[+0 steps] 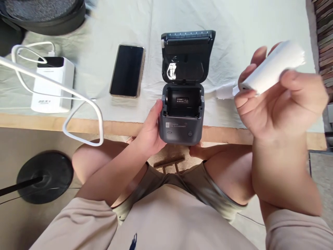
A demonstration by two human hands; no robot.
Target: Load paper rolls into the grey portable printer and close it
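Observation:
A small dark grey label printer is held at the table's front edge by my left hand, which grips its left side with the thumb up along the wall. The printer's lid stands raised, and its paper bay shows nothing inside but a small printed sticker. Off to the right, my right hand is closed around a white paper roll, held tilted above the table. The roll's far end looks ragged or blurred. Part of the left hand's fingers is hidden behind the printer.
A smartphone lies left of the printer. Farther left are a white power bank and its looping white cable. A scrap of white paper lies behind the right hand. A black bag sits at the back left; a round black stand base is on the floor.

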